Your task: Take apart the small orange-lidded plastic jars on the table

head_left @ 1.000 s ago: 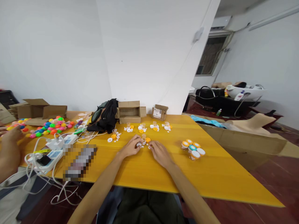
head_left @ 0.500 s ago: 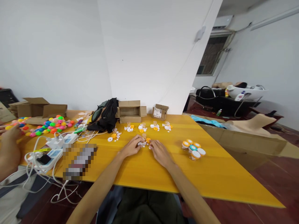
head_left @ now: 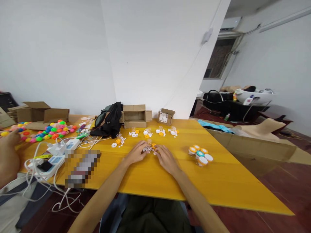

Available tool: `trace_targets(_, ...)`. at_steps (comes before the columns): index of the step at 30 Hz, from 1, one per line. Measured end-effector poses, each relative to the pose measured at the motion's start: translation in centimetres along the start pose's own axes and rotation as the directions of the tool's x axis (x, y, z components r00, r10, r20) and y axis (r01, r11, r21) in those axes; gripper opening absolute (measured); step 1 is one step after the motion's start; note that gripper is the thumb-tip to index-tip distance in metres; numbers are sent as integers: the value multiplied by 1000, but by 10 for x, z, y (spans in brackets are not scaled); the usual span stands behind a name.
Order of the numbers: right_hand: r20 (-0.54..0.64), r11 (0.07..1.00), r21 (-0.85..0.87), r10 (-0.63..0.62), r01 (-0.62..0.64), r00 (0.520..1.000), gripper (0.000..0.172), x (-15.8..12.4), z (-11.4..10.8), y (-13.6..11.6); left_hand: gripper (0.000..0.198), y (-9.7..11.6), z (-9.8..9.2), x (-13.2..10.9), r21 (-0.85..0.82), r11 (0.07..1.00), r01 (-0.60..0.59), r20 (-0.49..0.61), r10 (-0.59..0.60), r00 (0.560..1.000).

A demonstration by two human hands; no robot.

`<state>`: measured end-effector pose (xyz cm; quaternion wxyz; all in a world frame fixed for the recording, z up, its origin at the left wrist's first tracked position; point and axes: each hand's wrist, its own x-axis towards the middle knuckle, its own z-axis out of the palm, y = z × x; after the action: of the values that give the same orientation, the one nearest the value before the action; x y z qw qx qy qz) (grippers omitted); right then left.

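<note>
My left hand (head_left: 138,152) rests on the yellow table, its curled fingers at the left side of a small pile of white pieces (head_left: 149,149). Across the pile, my right hand (head_left: 166,158) has its fingers bent down beside an orange ring-like lid (head_left: 154,146). What either hand's fingertips hold, if anything, is too small to tell. A small clear cup (head_left: 149,141) stands just behind the pile. Further back are several similar groups of cups, lids and white bits, one with an orange lid (head_left: 161,134). To the right stand several lidded jars (head_left: 200,153).
Cardboard boxes (head_left: 134,123) and a black bag (head_left: 109,121) line the table's back. At left are colourful balls (head_left: 53,130), power strips (head_left: 56,159) with white cables, and a blurred-out flat object (head_left: 82,168). Another person's hand (head_left: 11,139) reaches in at the far left.
The other person's hand at the far left has shifted slightly left. My hands have stayed almost in place around the pile, and the view has moved a little.
</note>
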<state>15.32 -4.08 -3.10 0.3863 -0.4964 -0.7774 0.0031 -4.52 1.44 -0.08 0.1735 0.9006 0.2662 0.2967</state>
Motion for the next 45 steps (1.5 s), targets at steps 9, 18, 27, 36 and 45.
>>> trace_targets(9, -28, 987, 159, 19, -14, 999, 16, 2, -2, -8, 10, 19, 17, 5, 36, 999, 12, 2, -12, 1000)
trace_targets(18, -5, 972, 230, 54, -51, 999, 13, 3, -3, -9, 9, 15, 17, 5, 21, 999, 45, -21, -45, 999)
trace_targets(27, 15, 976, 206, 72, -73, 997, 11, 4, -4, -11, 8, 17, 16, 4, 45, 999, 30, -21, -29, 999)
trace_targets(36, -53, 984, 159, 93, -84, 994, 12, 3, -1, -6, 5, 14, 14, 4, 79, 995, 58, -23, -57, 998)
trace_targets(45, -33, 998, 27, 52, -51, 998, 16, 2, 9, 4, 10, 8, 13, 3, 139, 987, 83, -64, -75, 995)
